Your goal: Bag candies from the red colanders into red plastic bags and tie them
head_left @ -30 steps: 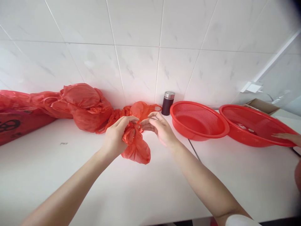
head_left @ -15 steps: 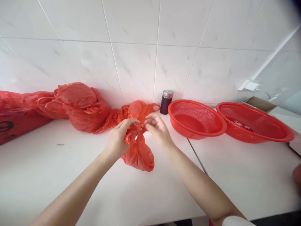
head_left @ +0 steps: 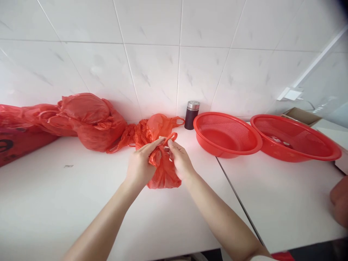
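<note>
Between my two hands hangs a red plastic bag (head_left: 165, 174), gathered at its neck, its lower part bulging just over the white table. My left hand (head_left: 143, 159) is closed around the bunched top from the left. From the right, my right hand (head_left: 181, 157) pinches a looped strip of the same bag, which sticks up above the fingers. What lies inside the bag cannot be made out. Right behind my hands are more crumpled red plastic bags (head_left: 159, 125), one with a handle loop lying toward the right.
Large filled red bags (head_left: 92, 119) lie along the tiled wall at left. A dark flask (head_left: 191, 115) with a silver lid stands behind. Two red baskets (head_left: 228, 152), (head_left: 296, 154) sit at right; the farther basket holds small items. Part of another person (head_left: 339, 201) shows at the right edge.
My right hand has moved down and in, and a loop of the bag now stands above its fingers. The bag's bottom has shifted slightly right and up.
</note>
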`<state>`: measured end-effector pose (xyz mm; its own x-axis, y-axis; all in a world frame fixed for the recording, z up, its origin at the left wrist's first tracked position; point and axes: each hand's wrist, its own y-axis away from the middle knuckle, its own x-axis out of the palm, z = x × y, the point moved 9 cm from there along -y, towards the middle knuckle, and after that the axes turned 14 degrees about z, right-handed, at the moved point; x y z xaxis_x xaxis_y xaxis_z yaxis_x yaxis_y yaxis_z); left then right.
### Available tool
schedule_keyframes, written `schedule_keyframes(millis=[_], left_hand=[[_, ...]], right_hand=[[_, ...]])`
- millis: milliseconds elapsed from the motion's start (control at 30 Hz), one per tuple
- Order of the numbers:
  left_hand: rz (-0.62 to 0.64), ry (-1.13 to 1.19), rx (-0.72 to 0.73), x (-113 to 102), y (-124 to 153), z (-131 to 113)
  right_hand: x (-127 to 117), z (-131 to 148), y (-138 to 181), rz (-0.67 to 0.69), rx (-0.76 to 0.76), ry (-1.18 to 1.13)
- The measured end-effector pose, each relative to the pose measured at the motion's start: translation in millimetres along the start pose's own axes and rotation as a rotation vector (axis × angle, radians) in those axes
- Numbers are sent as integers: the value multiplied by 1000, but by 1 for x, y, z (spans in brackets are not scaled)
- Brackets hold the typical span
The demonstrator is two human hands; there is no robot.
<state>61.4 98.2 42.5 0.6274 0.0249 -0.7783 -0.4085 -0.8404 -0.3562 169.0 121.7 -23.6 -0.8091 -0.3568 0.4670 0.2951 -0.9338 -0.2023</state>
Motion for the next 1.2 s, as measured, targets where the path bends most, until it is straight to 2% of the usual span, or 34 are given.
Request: schedule_keyframes(millis=[133, 233, 333, 433, 500, 600, 667, 733, 800, 867, 1000, 1100, 1200], left_hand=[[-26, -3, -65, 2, 15, 3], [9, 67, -102, 5, 29, 7], [39, 150, -188, 8, 49, 21], [45, 209, -299, 13, 78, 41], [54, 239, -362, 19, 96, 53], [-19, 301, -426, 20, 112, 66], [-130, 336, -419, 17, 112, 71], [-209, 323, -379, 17, 103, 74], [-204, 279, -348, 25, 90, 79], [-142, 230, -335, 38, 76, 85], [9, 141, -340, 60, 55, 95], [106, 61, -358, 67, 48, 95], [154, -18, -376, 68, 47, 90]], right_hand=[[12, 3, 0, -5, -85, -18], [7, 2, 1, -89, -148, 75], [-17, -1, -8, -192, -154, 260], [-62, -5, -23, -323, -104, 436], [-86, -7, -30, -353, -72, 505], [-93, -12, -25, -341, -50, 616], [-80, -16, -10, -342, -63, 703], [-56, -19, 8, -320, -108, 866], [-31, -23, 24, -290, -160, 1084], [-18, -32, 32, -263, -169, 1280], [-28, -47, 27, -217, -67, 1426], [-41, -38, 24, -261, -45, 1443], [-38, -26, 28, -281, -27, 1464]])
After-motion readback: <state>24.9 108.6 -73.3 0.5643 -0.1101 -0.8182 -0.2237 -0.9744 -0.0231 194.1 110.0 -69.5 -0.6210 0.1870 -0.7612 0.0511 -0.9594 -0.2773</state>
